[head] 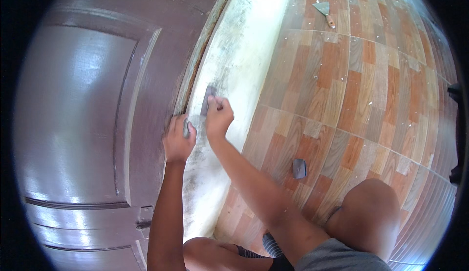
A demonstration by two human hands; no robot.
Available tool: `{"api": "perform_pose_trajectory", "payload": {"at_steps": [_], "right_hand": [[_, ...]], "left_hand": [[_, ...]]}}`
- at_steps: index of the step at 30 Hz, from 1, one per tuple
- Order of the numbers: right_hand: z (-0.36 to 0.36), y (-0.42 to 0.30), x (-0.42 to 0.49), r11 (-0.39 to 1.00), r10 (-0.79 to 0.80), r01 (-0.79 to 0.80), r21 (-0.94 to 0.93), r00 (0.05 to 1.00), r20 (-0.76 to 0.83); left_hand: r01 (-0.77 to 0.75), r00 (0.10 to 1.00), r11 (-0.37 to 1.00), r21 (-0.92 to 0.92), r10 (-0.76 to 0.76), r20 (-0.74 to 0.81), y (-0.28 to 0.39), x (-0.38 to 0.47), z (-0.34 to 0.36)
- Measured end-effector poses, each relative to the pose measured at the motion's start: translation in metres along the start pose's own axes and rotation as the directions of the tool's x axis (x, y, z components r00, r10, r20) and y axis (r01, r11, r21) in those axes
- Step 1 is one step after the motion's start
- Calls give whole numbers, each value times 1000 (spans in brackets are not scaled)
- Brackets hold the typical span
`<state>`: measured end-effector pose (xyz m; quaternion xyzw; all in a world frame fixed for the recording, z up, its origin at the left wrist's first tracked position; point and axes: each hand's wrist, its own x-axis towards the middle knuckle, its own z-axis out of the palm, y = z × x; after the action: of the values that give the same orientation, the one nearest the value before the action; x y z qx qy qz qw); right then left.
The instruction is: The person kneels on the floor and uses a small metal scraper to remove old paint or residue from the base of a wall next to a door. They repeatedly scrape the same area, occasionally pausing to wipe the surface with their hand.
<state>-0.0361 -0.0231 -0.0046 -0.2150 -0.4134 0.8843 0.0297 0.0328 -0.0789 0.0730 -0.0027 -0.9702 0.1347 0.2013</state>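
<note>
My right hand [218, 116] grips a flat grey-brown pad [208, 100], which looks like folded sandpaper, and holds it against a narrow white wall face [234, 66]. Dark smudges mark the wall around it. Slightly lower and to the left, my left hand [178, 139] is curled at the wall's edge beside the brown wooden door [150, 99]. Between its thumb and fingers shows a small dark grey piece [186, 127]; what it is cannot be made out.
A putty knife [325, 13] with a wooden handle lies on the wood-patterned tile floor [329, 99], among scattered white flakes. Nearer my legs lies a folded piece of dark sandpaper [299, 169]. My bent knee [364, 208] is at the lower right. A metal latch part [144, 221] sits on the door.
</note>
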Motion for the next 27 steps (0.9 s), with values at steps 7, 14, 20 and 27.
{"api": "perform_pose_trajectory", "payload": {"at_steps": [7,14,20,27], "right_hand": [[2,10,-2,994,71,-70,89,997,-9],[-4,23,-9,983,180,-181,29,984,6],[-8,26,-7,983,140,-138,124,990,-11],[-10,25,1,986,162,-162,-23,986,-30]], "left_hand": [[8,1000,1000,19,-9,19,3,3,0],[-5,1000,998,58,4,19,0,2,3],[1,999,999,52,-3,32,1,1,1],[-23,1000,999,39,23,10,-2,0,3]]}}
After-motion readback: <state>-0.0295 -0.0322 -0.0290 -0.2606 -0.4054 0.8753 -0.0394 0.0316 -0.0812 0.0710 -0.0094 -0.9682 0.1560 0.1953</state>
